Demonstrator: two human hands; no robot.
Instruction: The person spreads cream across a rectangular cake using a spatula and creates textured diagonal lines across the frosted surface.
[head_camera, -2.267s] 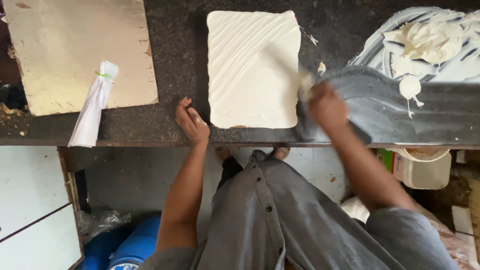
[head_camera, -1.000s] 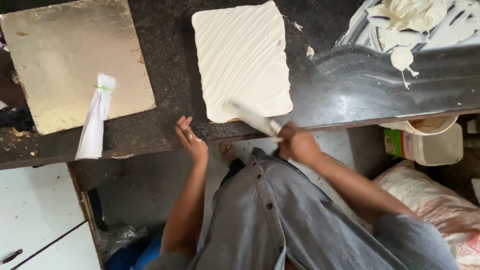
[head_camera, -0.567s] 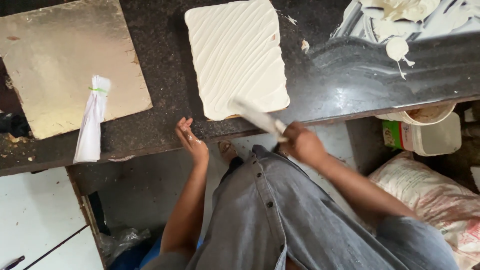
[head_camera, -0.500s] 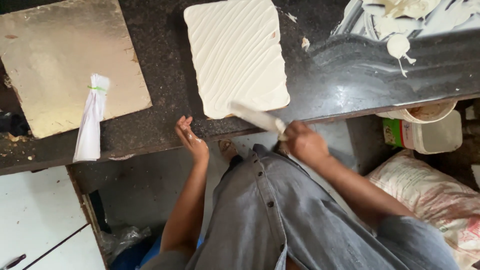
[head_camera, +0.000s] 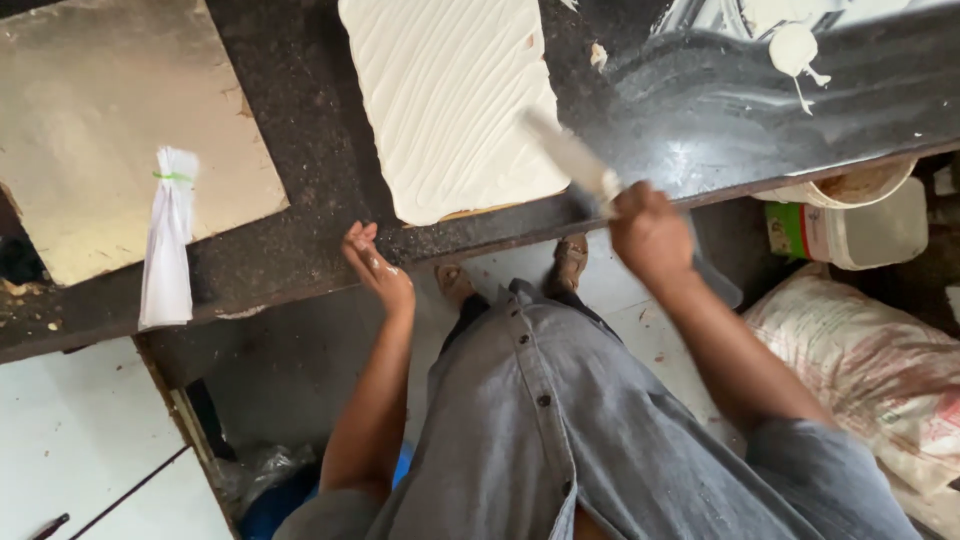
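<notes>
Cream-white frosted slab cake, rectangular, combed in long diagonal ridges, lying on the dark speckled stone counter at about 12 o'clock from the person's body. Head view, sole view.

Right hand, at 1 o'clock: fist closed around the handle of a long flat icing blade, whose cream-smeared tip lies at the cake's lower right edge. Left hand, at 11 o'clock: fingers loosely spread, holding nothing, resting on the counter's front edge just below the cake's near corner.

Handling, as a judgement: the coating looks soft and easily marred, the body likely spongy and prone to sag, so any hold belongs underneath, at the thin board peeking out along the near edge (never on the frosted top or sides).

Adjacent items: gold cake board at 10 o'clock; white twisted piping bag with a green tie lying partly on it; cream smears at 2 o'clock; white tub and sack below the counter at 3 o'clock.
</notes>
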